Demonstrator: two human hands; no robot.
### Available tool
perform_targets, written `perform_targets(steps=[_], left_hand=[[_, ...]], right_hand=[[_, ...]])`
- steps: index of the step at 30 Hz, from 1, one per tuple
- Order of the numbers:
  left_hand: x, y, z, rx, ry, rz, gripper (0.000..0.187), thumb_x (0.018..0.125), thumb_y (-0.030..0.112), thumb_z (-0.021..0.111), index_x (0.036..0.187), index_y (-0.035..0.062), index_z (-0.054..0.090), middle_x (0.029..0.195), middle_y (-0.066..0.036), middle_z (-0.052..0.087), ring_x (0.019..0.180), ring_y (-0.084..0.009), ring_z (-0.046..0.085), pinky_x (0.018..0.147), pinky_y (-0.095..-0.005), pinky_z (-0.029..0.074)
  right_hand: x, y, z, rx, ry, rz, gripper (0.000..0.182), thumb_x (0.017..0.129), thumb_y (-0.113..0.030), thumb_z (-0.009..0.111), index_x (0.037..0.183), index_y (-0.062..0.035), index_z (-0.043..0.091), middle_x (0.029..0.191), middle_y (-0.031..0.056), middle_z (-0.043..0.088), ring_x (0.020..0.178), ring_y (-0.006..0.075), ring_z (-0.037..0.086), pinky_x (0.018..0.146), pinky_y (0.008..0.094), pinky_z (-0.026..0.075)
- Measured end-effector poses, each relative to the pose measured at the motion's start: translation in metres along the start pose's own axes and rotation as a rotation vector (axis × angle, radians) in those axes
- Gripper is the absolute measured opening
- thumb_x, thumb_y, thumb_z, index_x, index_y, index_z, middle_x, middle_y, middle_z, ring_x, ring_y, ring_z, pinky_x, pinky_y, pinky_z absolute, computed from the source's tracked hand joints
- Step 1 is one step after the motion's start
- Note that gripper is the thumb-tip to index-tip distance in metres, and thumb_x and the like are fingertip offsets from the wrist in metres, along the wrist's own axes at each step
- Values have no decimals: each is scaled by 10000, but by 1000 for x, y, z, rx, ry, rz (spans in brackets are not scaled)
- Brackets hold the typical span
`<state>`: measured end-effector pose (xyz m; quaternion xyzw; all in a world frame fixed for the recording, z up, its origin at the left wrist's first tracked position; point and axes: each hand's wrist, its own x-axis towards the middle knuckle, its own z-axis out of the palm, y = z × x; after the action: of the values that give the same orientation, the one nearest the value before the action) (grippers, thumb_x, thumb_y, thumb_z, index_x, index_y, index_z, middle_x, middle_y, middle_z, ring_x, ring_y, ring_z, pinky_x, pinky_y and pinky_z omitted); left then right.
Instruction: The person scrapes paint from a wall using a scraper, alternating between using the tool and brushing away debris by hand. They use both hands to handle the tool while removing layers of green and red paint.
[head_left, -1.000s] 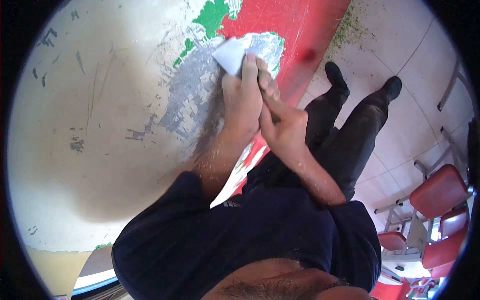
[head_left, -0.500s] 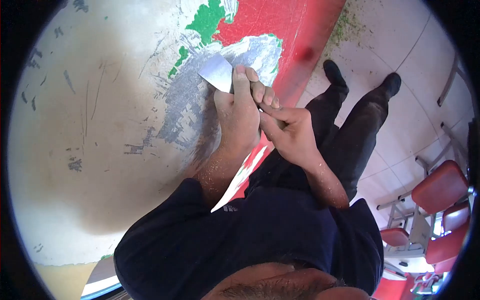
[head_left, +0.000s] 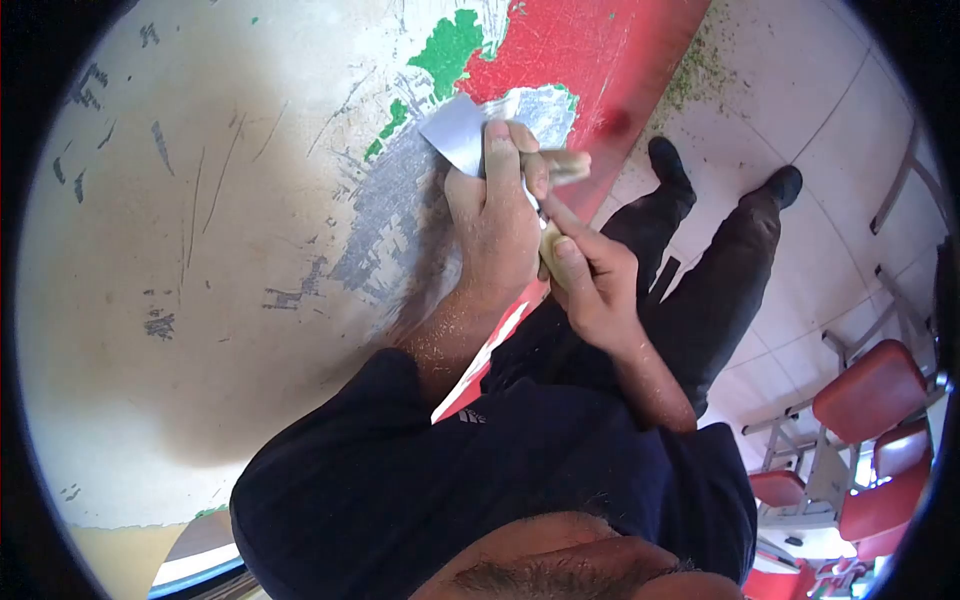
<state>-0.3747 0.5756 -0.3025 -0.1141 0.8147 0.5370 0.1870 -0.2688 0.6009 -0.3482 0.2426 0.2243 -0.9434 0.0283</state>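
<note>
A flat metal scraper blade (head_left: 455, 135) lies over the scraped grey patch (head_left: 385, 215) on the painted surface. My left hand (head_left: 492, 220) is closed around the tool by the blade, with one finger extended along it and another finger blurred to the side. Lower right, my right hand (head_left: 600, 295) grips the scraper's pale handle (head_left: 553, 252), its thumb pressed on top. The hands are close together, and part of the handle is hidden between them. Pale dust speckles both forearms.
Green (head_left: 448, 50) and red paint (head_left: 545, 50) border the patch. Green debris (head_left: 692, 70) lies on the tiled floor (head_left: 780, 260) past the surface's edge. Red-seated chairs (head_left: 870, 390) stand at the lower right. My legs and black shoes (head_left: 670, 165) are beside the surface.
The blade and my left hand appear shifted slightly right in view. My right hand has moved lower, exposing more of the pale handle. Some left-hand fingers have loosened outward. The camera view has also shifted slightly.
</note>
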Motion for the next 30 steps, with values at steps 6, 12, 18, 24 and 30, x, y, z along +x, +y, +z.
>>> perform_targets(steps=[6,12,18,24,30], left_hand=[[-7,-1,9,-63,175,-131,346,1023,369,375,907,59,476,611,-19,380,488,-151,423,485,-302,404],[5,27,15,32,209,52,359,1027,375,359,825,89,439,559,17,330,444,-117,350,448,-288,356],[-7,13,14,25,246,-129,340,1034,343,344,813,97,423,575,21,319,454,-107,343,458,-276,350],[-2,15,18,16,232,-92,330,1033,336,353,805,106,415,577,10,321,458,-110,339,461,-282,353],[-2,9,14,-35,210,-87,326,1033,331,357,808,102,414,576,9,325,468,-119,353,476,-293,365]], right_hand=[[11,13,-7,-71,35,-60,171,882,-54,640,1006,57,682,830,72,699,758,60,581,665,234,481],[28,0,12,-136,12,-170,179,863,-90,663,983,41,685,611,113,609,572,29,489,484,244,403],[14,0,2,-242,76,-157,148,871,-126,658,915,9,700,525,73,478,508,20,398,439,256,344],[19,1,-11,-100,-40,-17,156,877,-121,656,946,13,699,540,40,508,543,11,422,463,240,354],[25,-8,-13,-103,-66,16,169,893,-131,638,948,20,689,581,29,557,592,19,455,494,244,379]])
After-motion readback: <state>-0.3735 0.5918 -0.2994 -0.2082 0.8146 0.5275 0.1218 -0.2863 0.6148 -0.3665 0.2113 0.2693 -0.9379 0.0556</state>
